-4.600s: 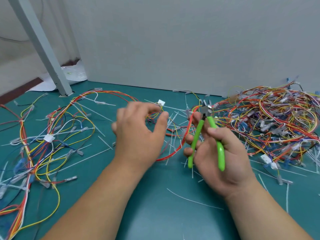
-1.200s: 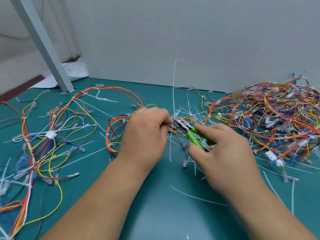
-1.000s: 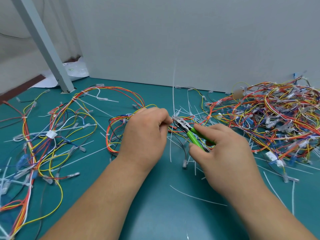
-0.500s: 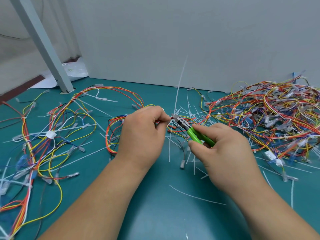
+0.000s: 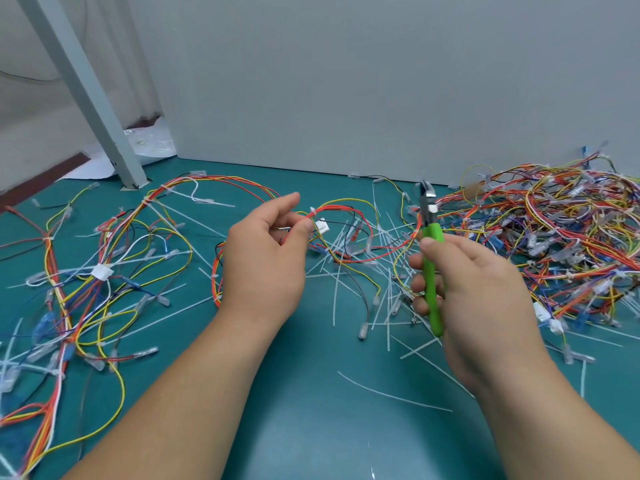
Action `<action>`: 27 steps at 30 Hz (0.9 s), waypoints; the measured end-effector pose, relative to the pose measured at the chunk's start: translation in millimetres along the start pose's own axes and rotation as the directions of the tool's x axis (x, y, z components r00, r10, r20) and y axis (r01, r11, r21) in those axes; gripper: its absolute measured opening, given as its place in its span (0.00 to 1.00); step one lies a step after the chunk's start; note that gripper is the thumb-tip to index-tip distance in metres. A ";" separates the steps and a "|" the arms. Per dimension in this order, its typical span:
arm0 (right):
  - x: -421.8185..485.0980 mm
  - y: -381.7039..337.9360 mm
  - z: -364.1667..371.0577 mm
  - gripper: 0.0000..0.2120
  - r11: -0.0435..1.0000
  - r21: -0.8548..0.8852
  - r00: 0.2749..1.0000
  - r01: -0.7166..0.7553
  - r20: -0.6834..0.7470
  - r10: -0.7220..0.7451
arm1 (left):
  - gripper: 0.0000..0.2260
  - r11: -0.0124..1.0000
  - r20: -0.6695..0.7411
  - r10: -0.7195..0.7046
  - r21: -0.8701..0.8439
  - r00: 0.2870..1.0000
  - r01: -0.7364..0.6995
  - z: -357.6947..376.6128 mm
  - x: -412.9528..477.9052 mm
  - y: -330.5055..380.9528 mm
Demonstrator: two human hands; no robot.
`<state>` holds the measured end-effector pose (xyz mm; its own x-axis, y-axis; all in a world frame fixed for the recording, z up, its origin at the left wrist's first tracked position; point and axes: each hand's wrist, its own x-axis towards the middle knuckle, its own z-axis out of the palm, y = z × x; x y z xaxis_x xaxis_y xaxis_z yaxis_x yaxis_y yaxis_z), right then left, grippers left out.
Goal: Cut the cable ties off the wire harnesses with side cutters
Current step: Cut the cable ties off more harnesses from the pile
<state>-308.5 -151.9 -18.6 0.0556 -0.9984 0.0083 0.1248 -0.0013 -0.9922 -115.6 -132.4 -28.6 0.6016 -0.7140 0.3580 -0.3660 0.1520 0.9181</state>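
A person's two bare hands work over a green table (image 5: pixel 311 427) strewn with coloured wires. The left hand (image 5: pixel 266 261) pinches a harness (image 5: pixel 346 207) of red and yellow wires between thumb and fingers, with the forefinger lifted clear. The harness loops away to the right, raised just off the table, and a white connector (image 5: pixel 322 225) hangs beside the thumb. A small white tie (image 5: pixel 313 211) seems to sit on the loop just past the pinch.

The right hand (image 5: pixel 474 299) grips the green-handled cutters (image 5: pixel 431 271) upright, tip pointing to the far side, apart from the left hand. Whether the blades are parted is too small to tell.

A dense pile (image 5: pixel 554 233) of harnesses lies on the right, more harnesses (image 5: pixel 86 268) sprawl on the left, and loose white strips (image 5: pixel 363 285) litter the middle.

Likely risks: the tie hugs thin wires, so a blade set carelessly could nick insulation or sever a wire. The pinching fingertips sit close to the tie and could be caught. The loop's red wire runs behind the cutters towards the pile, so pulling may snag it there. A snipped tie may spring away.
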 end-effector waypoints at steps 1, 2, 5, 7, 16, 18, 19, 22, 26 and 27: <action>0.4 -0.2 -0.5 0.07 0.999 0.031 1.000 -0.027 0.004 0.027 | 0.13 1.000 -0.008 -0.009 0.002 1.000 0.009 -0.1 0.4 -0.8; 0.4 -0.3 -0.5 0.08 0.998 0.051 0.999 -0.048 0.011 0.048 | 0.11 1.000 -0.014 -0.016 0.010 1.000 0.016 0.1 0.4 -1.4; 0.4 1.8 1.3 0.09 0.996 0.035 0.997 -0.078 0.031 0.077 | 0.07 1.000 -0.018 -0.031 -0.004 0.999 0.031 0.6 -0.2 -1.7; -0.3 2.2 3.4 0.09 0.996 0.010 0.996 -0.086 0.027 0.085 | 0.07 0.999 -0.017 -0.042 -0.028 0.999 0.042 0.6 0.5 -1.6; -2.4 1.4 6.7 0.14 0.920 0.249 0.947 -0.304 0.180 0.265 | 0.11 0.882 0.066 -0.176 -0.433 0.982 0.187 -1.1 1.2 14.1; -2.3 -0.5 6.7 0.19 0.859 0.327 0.907 -0.393 0.292 0.304 | 0.11 0.800 0.156 -0.185 -0.550 0.970 0.241 -3.0 2.2 17.2; -2.0 -1.1 6.4 0.21 0.829 0.361 0.888 -0.427 0.342 0.309 | 0.11 0.748 0.199 -0.184 -0.607 0.963 0.268 -4.3 2.7 18.6; -1.1 -1.7 4.6 0.21 0.736 0.455 0.841 -0.501 0.456 0.290 | 0.10 0.648 0.297 -0.160 -0.687 0.941 0.327 -9.7 3.9 21.8; -1.0 -3.5 2.1 0.21 0.686 0.498 0.795 -0.530 0.574 0.197 | 0.11 0.671 0.392 -0.162 -0.630 0.906 0.392 -10.3 1.7 23.7; -0.6 -4.0 1.4 0.22 0.675 0.514 0.789 -0.529 0.591 0.169 | 0.11 0.688 0.400 -0.180 -0.602 0.899 0.405 -9.1 0.9 23.6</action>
<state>-307.7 -151.2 -14.5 0.6500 -0.7549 -0.0875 0.5644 0.5567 -0.6095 -117.2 -123.3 -5.1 0.3229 -0.9422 0.0891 0.4192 0.2268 0.8791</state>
